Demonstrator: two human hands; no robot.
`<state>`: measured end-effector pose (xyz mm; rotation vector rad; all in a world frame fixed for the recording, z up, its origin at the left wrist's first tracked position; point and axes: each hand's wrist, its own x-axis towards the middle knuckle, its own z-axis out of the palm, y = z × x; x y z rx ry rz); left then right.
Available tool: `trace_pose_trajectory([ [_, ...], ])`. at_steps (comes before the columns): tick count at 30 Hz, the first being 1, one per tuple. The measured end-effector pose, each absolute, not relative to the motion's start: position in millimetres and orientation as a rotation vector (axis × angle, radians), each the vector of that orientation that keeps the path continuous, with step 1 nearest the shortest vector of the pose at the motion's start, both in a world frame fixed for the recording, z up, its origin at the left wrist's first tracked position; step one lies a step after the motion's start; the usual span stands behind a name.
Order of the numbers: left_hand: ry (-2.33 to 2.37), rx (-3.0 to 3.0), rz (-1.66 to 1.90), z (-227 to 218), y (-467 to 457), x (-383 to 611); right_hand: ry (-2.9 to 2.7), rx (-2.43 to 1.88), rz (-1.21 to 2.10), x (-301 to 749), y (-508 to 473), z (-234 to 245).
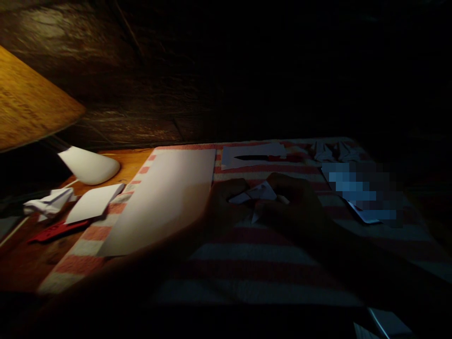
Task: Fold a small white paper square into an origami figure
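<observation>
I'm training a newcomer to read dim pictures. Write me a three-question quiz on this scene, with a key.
1. What do the bare left hand and bare right hand hold?
2. True or false: the dark pointed knife lies on a plain white paper sheet.
3. Which is beside the red-and-white striped cloth? A) green glass bottle; B) white tapered lamp base; C) shiny metal bucket.

Key: 1. A small folded white paper piece; 2. True; 3. B.
</observation>
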<state>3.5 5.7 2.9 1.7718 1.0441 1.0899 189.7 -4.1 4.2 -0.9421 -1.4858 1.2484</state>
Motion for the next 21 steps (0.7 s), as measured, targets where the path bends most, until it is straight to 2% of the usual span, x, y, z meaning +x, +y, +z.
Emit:
trace_pose_trajectory([
  [4, 0.949, 2.15, 1.093, 8, 1, 3, -1.524, -0.888, 1.222, 194, -6, 2],
  [12, 0.824, 2.297, 1.312, -2, 2, 0, -1.647, -0.704, 1.087, 200, -2, 7],
  [21, 0.797, 2.582, 1.198, -1, 5, -9, -1.88, -0.622, 0.809, 199, 0, 1],
])
